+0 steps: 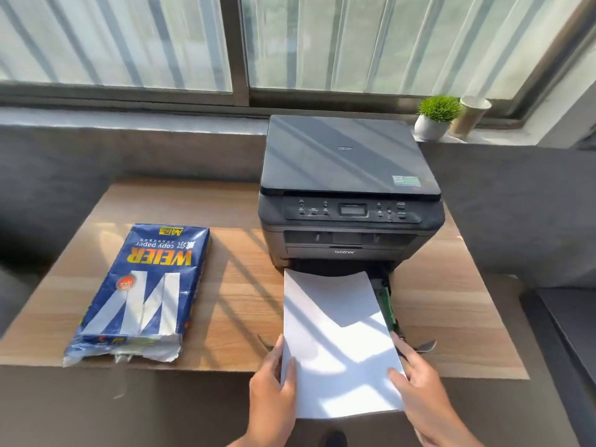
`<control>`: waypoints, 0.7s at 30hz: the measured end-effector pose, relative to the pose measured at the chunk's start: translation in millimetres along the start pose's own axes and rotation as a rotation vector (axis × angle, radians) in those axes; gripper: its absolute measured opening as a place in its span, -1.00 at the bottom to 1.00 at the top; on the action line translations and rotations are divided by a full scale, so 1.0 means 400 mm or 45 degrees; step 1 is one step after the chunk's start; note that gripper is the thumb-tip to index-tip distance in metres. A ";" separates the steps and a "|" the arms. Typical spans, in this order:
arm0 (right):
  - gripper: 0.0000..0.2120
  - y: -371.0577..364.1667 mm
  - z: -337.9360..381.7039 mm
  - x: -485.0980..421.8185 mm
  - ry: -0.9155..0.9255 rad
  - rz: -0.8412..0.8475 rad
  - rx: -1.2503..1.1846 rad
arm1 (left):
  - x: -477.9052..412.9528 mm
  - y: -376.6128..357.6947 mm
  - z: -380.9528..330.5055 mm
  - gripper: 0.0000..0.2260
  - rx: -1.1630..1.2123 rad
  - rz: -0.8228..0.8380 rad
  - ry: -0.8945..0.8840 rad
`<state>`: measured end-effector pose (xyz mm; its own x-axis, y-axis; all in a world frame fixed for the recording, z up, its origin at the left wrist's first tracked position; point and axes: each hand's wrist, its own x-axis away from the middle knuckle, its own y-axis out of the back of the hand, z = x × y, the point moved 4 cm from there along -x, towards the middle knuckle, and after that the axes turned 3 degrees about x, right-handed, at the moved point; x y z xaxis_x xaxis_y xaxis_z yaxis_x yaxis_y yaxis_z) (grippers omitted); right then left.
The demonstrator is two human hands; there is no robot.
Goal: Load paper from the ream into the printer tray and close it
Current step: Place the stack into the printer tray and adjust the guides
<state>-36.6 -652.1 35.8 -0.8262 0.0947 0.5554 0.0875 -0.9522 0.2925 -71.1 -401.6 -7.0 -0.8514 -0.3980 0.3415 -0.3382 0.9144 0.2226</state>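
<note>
A dark grey printer (348,195) stands at the back right of the wooden table (238,304). Its paper tray (388,309) is pulled out toward me, mostly hidden under a white paper stack (335,337). The stack's far end lies at the tray opening and its near end sticks out past the table edge. My left hand (274,391) grips the stack's near left edge, thumb on top. My right hand (419,388) holds the near right edge. The blue ream wrapper (145,291), torn open at its near end, lies on the table's left side.
A small potted green plant (435,116) and a paper cup (471,115) stand on the window sill behind the printer. Grey upholstered seating surrounds the table on the left, back and right.
</note>
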 end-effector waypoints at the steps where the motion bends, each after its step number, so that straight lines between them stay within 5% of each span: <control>1: -0.44 0.017 -0.006 -0.014 -0.001 -0.010 0.006 | 0.002 -0.018 0.004 -0.57 -0.009 -0.002 0.044; 12: -0.46 0.094 -0.042 -0.120 -0.112 -0.011 -0.061 | -0.019 -0.138 -0.022 -0.59 -0.090 -0.044 0.011; 21: -0.41 0.083 -0.046 -0.169 -0.146 0.036 -0.139 | -0.096 -0.169 0.005 -0.55 -0.064 -0.055 0.191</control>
<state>12.1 -695.2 -6.3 -0.7550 0.0940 0.6490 0.0436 -0.9803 0.1927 -16.3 -448.0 -37.1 -0.7660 -0.4469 0.4621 -0.3493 0.8928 0.2844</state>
